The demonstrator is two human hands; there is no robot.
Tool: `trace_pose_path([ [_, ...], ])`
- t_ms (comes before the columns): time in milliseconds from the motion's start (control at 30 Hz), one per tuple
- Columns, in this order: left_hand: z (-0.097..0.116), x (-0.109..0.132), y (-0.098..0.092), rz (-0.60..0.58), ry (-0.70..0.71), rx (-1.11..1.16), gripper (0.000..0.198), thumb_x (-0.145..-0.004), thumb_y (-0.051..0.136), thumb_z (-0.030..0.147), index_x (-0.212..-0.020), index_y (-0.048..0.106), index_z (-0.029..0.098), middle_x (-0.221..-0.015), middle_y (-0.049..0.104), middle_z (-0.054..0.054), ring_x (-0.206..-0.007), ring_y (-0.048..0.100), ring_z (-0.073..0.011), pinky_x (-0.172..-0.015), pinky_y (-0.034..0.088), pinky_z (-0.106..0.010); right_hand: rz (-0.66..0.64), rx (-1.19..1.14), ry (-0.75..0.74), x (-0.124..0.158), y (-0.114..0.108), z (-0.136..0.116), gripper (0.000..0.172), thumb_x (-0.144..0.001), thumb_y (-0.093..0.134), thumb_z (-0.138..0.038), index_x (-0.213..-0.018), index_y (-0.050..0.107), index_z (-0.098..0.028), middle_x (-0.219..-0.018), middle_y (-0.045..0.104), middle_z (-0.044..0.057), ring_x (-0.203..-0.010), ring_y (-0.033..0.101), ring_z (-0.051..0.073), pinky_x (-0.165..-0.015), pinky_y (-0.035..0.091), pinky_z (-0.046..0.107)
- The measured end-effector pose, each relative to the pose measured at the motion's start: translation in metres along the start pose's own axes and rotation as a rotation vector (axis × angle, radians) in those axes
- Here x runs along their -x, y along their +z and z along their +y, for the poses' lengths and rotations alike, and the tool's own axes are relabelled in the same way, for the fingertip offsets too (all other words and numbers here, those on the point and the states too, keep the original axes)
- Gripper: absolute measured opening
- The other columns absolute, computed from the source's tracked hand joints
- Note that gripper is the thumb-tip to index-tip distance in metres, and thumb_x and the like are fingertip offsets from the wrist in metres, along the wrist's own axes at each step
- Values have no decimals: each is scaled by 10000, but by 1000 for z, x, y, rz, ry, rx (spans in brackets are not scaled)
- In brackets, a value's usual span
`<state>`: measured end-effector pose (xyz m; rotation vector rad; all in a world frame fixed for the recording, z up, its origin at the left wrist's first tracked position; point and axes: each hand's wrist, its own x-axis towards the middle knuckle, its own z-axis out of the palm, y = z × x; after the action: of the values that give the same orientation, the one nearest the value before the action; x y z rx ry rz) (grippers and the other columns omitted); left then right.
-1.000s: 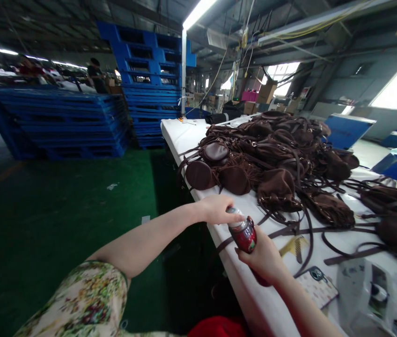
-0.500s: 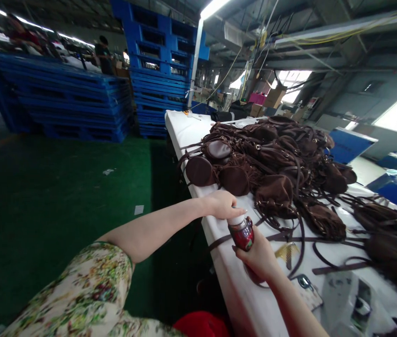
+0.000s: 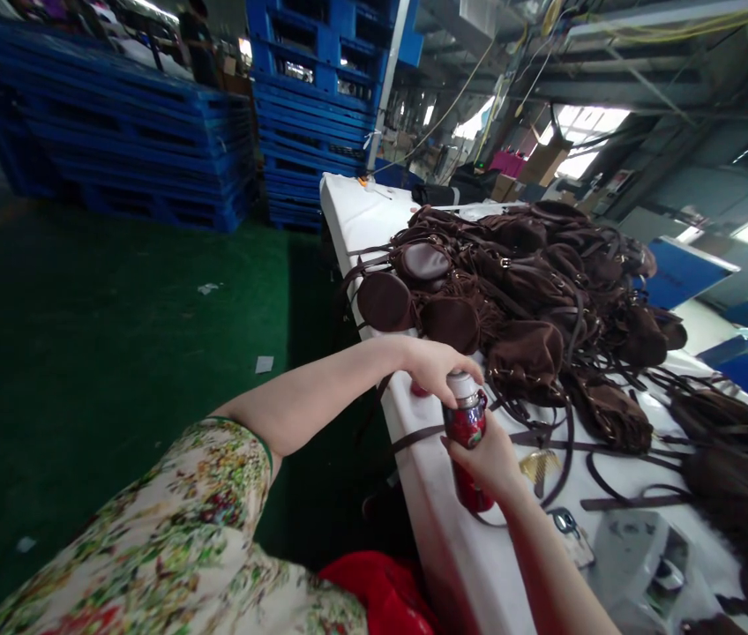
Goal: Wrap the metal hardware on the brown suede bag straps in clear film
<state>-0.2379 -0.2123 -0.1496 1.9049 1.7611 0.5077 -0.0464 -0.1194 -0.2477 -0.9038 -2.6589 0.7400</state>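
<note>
A red thermos flask [image 3: 468, 432] with a white stopper [image 3: 463, 386] stands nearly upright at the near edge of the white table. My right hand [image 3: 489, 459] is closed around the flask's body. From above, my left hand [image 3: 444, 363] grips the white stopper, thumb on one side and fingers on the other. A small red object [image 3: 419, 389], perhaps the flask's cup, shows partly beneath my left wrist. Brown drawstring bags [image 3: 525, 353] lie just beyond both hands.
The white table [image 3: 354, 212] carries a heap of brown bags and loose straps. Near my right forearm lie a yellow comb [image 3: 539, 466], a phone [image 3: 572, 534] and a clear plastic bag [image 3: 639, 564]. Blue pallets [image 3: 149, 150] are stacked across the green floor [image 3: 215, 326]. A person [image 3: 198, 44] is behind them.
My left hand has come round over the stopper, its fingers now spanning the top. The small red object has come into sight under my wrist. My view has tipped downward.
</note>
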Motion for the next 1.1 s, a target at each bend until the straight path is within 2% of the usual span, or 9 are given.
trace_pose_path([
  [67,0,-1,0,4,-51,5,542,-678,694,437,-1179,620,245,-944,718,-16,-818,646,-181,-692,453,-233,1,7,10,-1,-2,1,451,-607,682,-398,-980,512,-210,-779,644,21,-671,595,209,-621,426,311],
  [133,3,-5,1,49,-201,-2,478,-734,604,566,-995,698,177,-688,694,-36,-656,631,-184,-621,435,-254,3,8,16,-1,-3,0,433,-605,683,-399,-956,511,-212,-763,643,17,-654,590,204,-617,423,312],
  [233,6,-12,1,200,-403,-21,651,-764,444,718,-684,704,126,-519,620,-79,-549,594,-194,-588,412,-287,0,4,25,-1,-5,-2,392,-609,680,-398,-908,507,-214,-742,637,14,-639,581,195,-608,418,305],
  [333,-3,-13,-3,375,-474,56,743,-780,345,765,-538,649,131,-487,600,-90,-497,565,-172,-559,396,-288,1,7,37,-2,-6,0,383,-609,682,-403,-890,504,-214,-748,630,10,-651,580,193,-612,421,301],
  [433,-22,-6,-3,472,-474,233,760,-775,327,785,-540,634,131,-477,594,-72,-429,523,-133,-505,387,-267,-3,26,46,-5,-7,6,369,-609,681,-404,-871,505,-212,-727,617,1,-645,576,189,-617,421,300],
  [533,-43,6,7,553,-483,396,754,-771,332,793,-606,646,128,-475,585,-47,-388,489,-107,-459,380,-244,-14,52,44,-10,-7,13,368,-616,680,-400,-883,517,-205,-733,625,8,-653,583,189,-621,416,298],
  [733,-77,40,61,606,-542,646,694,-788,363,766,-662,623,135,-439,544,-13,-344,440,-87,-373,316,-213,-103,134,54,-24,-2,28,336,-623,693,-364,-860,526,-194,-725,638,26,-654,590,188,-608,394,281],
  [900,-92,68,107,625,-630,810,678,-802,356,750,-696,618,135,-433,524,1,-341,409,-73,-364,282,-197,-166,226,78,-38,2,37,342,-622,702,-391,-842,536,-188,-716,637,33,-649,589,188,-589,379,273],
  [1100,-94,95,130,566,-670,937,690,-779,387,761,-720,639,121,-443,530,1,-352,420,-73,-379,298,-193,-224,315,88,-53,7,43,360,-626,692,-412,-855,554,-171,-712,640,47,-649,596,195,-587,386,275],
])
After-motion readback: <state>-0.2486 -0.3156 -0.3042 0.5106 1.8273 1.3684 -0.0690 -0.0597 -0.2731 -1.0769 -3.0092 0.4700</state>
